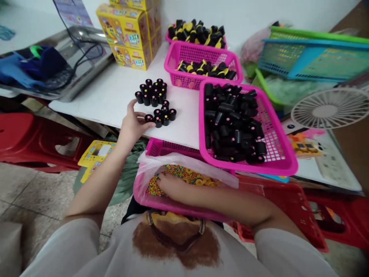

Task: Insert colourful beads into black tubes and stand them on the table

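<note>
The left hand [134, 121], fingers spread, curves beside small black cylinders [165, 120] on the table [186, 130], probably light, stiff and best pinched by their sides, while the right hand [170, 185] dips among slippery-looking beads [176, 170], its grip hidden from me.

- I see left hand [134, 123] at near cluster of black cylinders [158, 120] on white table [184, 130], grip unclear to me
- Right hand [168, 185] down in multicoloured beads [177, 170], fingertips hidden, inside plastic-lined front basket [170, 207]
- Second cylinder cluster [152, 91] just behind
- Pink basket [291, 163] to the right, loose black cylinders inside
- Yellow boxes [123, 36] back left, fan [328, 109] far right
</note>
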Available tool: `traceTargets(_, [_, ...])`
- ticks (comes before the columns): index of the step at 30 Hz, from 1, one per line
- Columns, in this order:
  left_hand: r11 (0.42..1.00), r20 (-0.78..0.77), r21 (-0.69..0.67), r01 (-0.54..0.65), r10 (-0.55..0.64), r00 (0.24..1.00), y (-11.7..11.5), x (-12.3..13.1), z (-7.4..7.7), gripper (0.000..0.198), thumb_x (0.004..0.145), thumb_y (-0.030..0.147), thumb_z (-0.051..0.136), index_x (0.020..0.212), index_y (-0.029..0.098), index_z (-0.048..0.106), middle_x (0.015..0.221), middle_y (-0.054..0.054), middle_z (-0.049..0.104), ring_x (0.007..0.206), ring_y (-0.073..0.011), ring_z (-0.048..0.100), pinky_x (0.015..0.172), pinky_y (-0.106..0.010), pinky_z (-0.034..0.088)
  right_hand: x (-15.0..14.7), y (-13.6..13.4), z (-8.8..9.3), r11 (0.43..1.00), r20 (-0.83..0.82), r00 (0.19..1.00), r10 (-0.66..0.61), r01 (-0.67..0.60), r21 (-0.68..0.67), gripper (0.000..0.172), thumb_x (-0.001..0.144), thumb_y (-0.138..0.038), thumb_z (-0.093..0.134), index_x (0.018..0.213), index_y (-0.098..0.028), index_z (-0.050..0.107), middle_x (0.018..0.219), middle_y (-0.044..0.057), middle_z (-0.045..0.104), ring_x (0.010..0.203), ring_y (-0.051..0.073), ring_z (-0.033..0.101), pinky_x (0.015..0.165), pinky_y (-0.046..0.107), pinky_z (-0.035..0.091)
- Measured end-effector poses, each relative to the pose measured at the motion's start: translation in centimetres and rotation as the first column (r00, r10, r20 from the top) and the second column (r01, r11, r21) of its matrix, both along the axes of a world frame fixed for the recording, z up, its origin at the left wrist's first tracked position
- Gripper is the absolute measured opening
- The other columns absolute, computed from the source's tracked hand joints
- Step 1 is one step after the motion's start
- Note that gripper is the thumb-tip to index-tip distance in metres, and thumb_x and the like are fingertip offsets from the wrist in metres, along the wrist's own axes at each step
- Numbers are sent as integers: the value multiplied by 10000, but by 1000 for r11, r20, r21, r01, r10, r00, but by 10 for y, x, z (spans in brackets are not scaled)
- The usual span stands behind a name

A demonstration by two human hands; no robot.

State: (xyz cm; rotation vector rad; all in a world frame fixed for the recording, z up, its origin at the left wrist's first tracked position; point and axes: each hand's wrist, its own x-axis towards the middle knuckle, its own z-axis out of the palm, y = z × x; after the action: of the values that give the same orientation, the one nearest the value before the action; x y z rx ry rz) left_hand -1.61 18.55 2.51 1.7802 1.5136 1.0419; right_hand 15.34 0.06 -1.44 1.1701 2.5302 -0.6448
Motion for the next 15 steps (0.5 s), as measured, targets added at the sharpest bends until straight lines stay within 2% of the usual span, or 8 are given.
traceTargets(2, [999,-15,19,29,-29,999,7,-1,5,1279,621,421,991,1596,221,187,1237,-115,675,984,-249,707,861,-433,629,-4,3,-3,1000,-15,1000,-1,1,-25,222,952,-43,578,1099,-110,731,1218,172,717,1015,259,750,780,332,635])
traceTargets(4, [988,-68,148,33,-23,997,12,5,19,1381,548,491,1024,1595,193,174,1481,-186,525,1248,-346,599,1057,-559,546,-4,5,-3,999,-29,1000,2,-3,-51,201,941,-36,596,1067,-109,735,1159,157,737,941,240,760,741,314,629])
traceTargets(6, [945,-140,316,82,-39,989,16,26,41,1274,551,517,1021,1546,184,300,1596,-186,403,1441,-411,420,1224,-615,369,-4,8,-3,997,-48,999,14,-17,-76,191,942,-32,588,1034,-106,739,1098,146,756,873,225,758,713,306,621])
traceTargets(8, [890,-225,394,231,-151,963,18,65,65,966,669,496,964,1446,213,466,1559,-145,463,1484,-405,375,1265,-601,285,-3,11,-4,995,-73,997,29,-36,-96,189,941,-39,584,1015,-113,742,1070,136,770,864,220,752,720,302,614])
traceTargets(10, [816,-325,361,451,-343,881,22,116,83,648,782,416,884,1334,245,594,1447,-110,577,1436,-381,448,1233,-582,316,-3,14,-5,992,-92,995,40,-50,-113,195,930,-49,596,1024,-125,749,1070,126,782,896,225,749,745,300,606])
traceTargets(11, [759,-391,321,567,-439,809,25,143,89,558,806,361,857,1303,251,629,1400,-92,614,1414,-373,473,1215,-581,325,-3,16,-4,991,-100,994,42,-54,-124,206,919,-51,608,1041,-131,754,1069,118,789,913,230,748,757,298,601])
traceTargets(13, [658,-527,224,719,-539,657,32,192,94,516,814,261,828,1302,257,661,1341,-83,657,1401,-371,468,1182,-587,324,-2,19,-2,986,-115,993,39,-57,-154,259,887,-51,636,1093,-143,763,1061,100,804,928,238,750,763,287,586])
traceTargets(15, [611,-631,127,782,-558,539,41,225,95,510,813,217,815,1305,243,681,1285,-106,688,1383,-380,462,1147,-587,328,0,23,0,981,-139,990,27,-53,-185,353,865,-45,651,1184,-153,758,1100,86,814,966,240,755,783,273,573])
